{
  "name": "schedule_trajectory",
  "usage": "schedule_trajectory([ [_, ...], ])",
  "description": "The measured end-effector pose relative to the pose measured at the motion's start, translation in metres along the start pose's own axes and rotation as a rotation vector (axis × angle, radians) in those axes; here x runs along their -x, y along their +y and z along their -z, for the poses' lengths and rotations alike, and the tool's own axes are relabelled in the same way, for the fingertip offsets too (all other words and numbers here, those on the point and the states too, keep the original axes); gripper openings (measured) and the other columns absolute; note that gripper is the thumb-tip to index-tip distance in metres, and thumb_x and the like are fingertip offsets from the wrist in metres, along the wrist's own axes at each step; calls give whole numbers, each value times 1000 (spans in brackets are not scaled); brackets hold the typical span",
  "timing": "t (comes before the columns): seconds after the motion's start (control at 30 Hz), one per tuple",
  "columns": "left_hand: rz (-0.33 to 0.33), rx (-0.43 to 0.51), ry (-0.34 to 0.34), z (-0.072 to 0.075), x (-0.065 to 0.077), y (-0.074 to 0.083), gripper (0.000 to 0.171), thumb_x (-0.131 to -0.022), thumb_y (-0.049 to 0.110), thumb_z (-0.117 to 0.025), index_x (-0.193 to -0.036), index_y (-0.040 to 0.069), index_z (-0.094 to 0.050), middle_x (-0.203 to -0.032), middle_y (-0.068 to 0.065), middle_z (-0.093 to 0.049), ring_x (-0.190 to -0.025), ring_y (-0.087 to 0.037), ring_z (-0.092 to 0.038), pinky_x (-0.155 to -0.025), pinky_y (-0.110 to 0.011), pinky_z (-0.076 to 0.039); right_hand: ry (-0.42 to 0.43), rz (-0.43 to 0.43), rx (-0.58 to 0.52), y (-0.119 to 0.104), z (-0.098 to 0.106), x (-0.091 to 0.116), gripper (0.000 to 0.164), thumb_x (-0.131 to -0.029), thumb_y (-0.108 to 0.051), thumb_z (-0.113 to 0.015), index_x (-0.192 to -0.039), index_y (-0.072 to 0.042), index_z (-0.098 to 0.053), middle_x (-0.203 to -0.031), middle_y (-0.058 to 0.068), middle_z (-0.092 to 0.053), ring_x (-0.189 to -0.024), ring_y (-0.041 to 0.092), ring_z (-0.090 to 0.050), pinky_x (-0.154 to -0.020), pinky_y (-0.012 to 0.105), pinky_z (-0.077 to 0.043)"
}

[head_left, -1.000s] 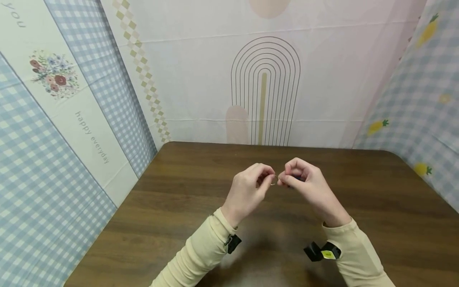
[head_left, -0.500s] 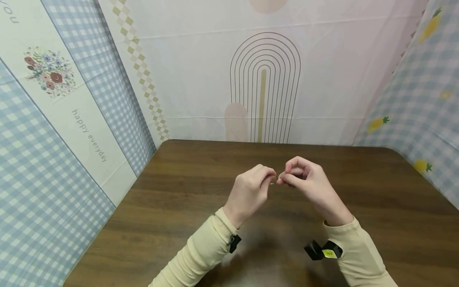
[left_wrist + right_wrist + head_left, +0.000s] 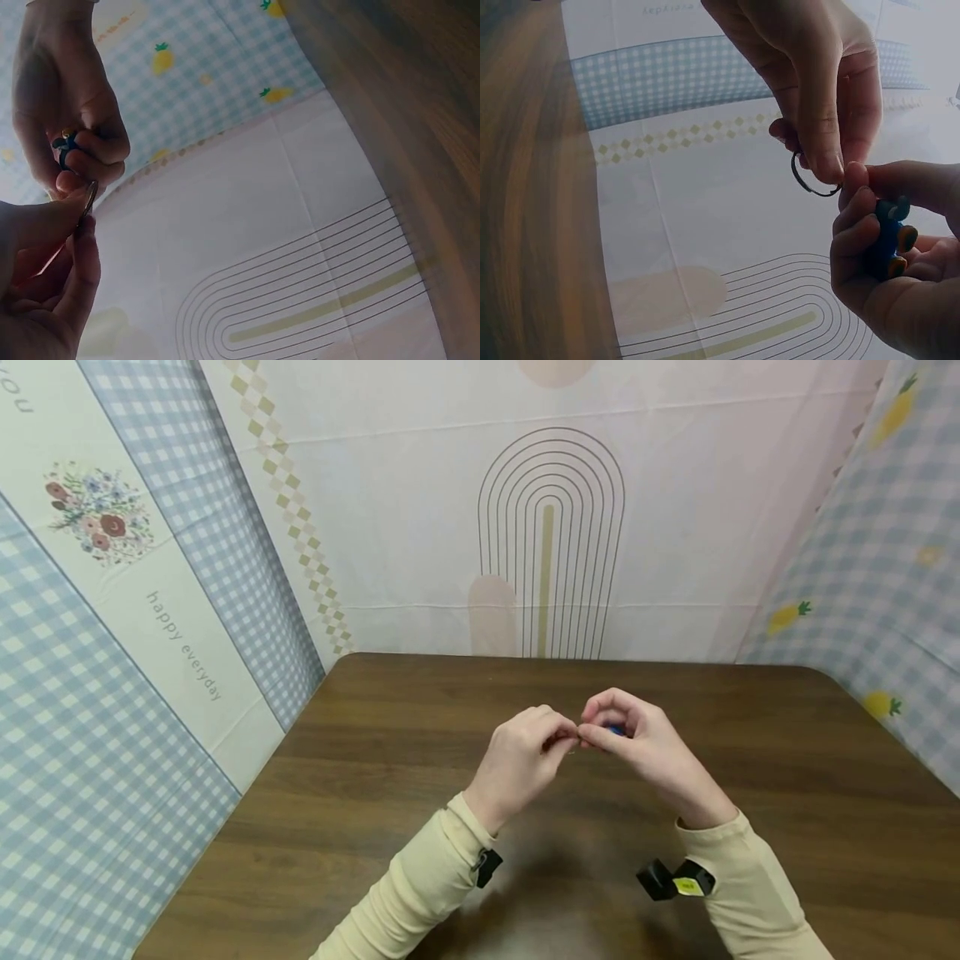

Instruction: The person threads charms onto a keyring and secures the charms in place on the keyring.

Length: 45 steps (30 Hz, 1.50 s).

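My left hand (image 3: pixel 517 764) pinches a thin metal key ring (image 3: pixel 801 182) between thumb and fingers, and part of the loop sticks out below the fingertips in the right wrist view. Curled around a small blue figurine (image 3: pixel 887 241) with orange feet is my right hand (image 3: pixel 648 752). Its thumb and index fingertip meet the left fingertips right at the ring. In the left wrist view the figurine (image 3: pixel 67 146) peeks out of the right palm, and the ring (image 3: pixel 90 199) shows edge-on. What the right fingertips pinch at the ring is hidden.
Both hands are raised above a brown wooden table (image 3: pixel 360 827). Behind it hangs a white cloth (image 3: pixel 405 527) with an arch print, with checked cloths (image 3: pixel 187 460) at the sides. Each wrist carries a black camera mount (image 3: pixel 656 880).
The fingertips of both hands have come together, closing the small gap at the ring. My right hand has shifted slightly left, and blue from the figurine now shows in its palm.
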<state>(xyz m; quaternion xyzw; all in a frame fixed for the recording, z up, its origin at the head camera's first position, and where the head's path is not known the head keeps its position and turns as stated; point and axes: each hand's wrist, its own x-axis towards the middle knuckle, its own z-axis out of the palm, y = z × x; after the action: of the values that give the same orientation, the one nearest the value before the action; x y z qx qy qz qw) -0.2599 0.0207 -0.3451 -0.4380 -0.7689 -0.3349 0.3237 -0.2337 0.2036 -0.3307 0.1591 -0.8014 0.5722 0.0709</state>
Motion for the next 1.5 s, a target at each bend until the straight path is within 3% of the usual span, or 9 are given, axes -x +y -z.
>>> schedule_trajectory([
  [0.07, 35, 66, -5, -1, 0, -1, 2, -85, 7, -73, -84, 7, -71, -76, -1, -67, -67, -9, -58, -63, -12, -47, 2, 13, -7, 0, 1, 0, 13, -92, -11, -65, -99, -6, -55, -77, -6, -68, -74, 5, -65, -72, 23, -53],
  [0.27, 232, 418, -52, 1, -1, 0, 13, -84, 4, -73, -96, 0, -73, -84, -10, -72, -70, -14, -68, -66, -14, -55, 2, 76, -29, 1, 5, 2, 8, -93, -8, -62, -99, -8, -56, -80, -10, -65, -77, 6, -63, -74, 21, -52],
  [0.37, 310, 490, -100, 2, -2, 0, 24, -83, 4, -74, -107, 0, -70, -84, -13, -72, -71, -15, -67, -67, -16, -56, -34, 122, -19, 3, 6, 2, 9, -94, -6, -61, -101, -4, -55, -83, -10, -64, -78, 6, -62, -73, 20, -50],
  [0.53, 330, 447, -160, 3, -4, -1, 31, -82, 7, -75, -111, -1, -68, -83, -13, -71, -72, -14, -65, -67, -14, -55, -75, 197, 35, 4, 6, 1, 11, -94, -4, -59, -102, -1, -53, -84, -8, -63, -77, 6, -59, -66, 21, -47],
  [0.73, 261, 297, -151, 3, -6, -3, 22, -81, 12, -77, -99, 2, -70, -80, -6, -68, -70, -11, -62, -66, -11, -51, -67, 227, 125, 5, 8, 0, 7, -94, -3, -60, -99, -3, -56, -83, -6, -63, -72, 4, -57, -58, 22, -45],
  [0.9, 242, 270, -145, 3, -8, -5, 17, -80, 14, -78, -90, 5, -69, -78, -4, -70, -68, -9, -62, -65, -10, -50, -67, 264, 178, 5, 9, -1, 7, -92, -2, -62, -97, -6, -57, -82, -4, -63, -71, 4, -57, -56, 22, -43],
  [1.03, 266, 300, -144, 5, -9, -6, 12, -81, 14, -77, -84, 6, -68, -77, -4, -71, -65, -7, -61, -62, -11, -50, -93, 279, 192, 5, 10, -3, 8, -93, -3, -62, -97, -8, -58, -83, -1, -63, -71, 6, -57, -56, 22, -43],
  [1.2, 322, 420, -148, 5, -10, -7, 7, -84, 7, -73, -83, 3, -68, -73, -9, -69, -59, -9, -59, -55, -16, -52, -100, 285, 218, 6, 13, -3, 9, -92, -6, -63, -96, -12, -58, -83, 4, -63, -71, 8, -57, -56, 22, -44],
  [1.5, 404, 540, -163, 0, -12, -10, 6, -86, 3, -70, -85, -1, -66, -73, -17, -67, -60, -6, -60, -59, -24, -58, -56, 303, 296, 7, 21, -2, 15, -90, -5, -67, -94, -16, -58, -85, -4, -59, -67, 6, -50, -53, 22, -42],
])
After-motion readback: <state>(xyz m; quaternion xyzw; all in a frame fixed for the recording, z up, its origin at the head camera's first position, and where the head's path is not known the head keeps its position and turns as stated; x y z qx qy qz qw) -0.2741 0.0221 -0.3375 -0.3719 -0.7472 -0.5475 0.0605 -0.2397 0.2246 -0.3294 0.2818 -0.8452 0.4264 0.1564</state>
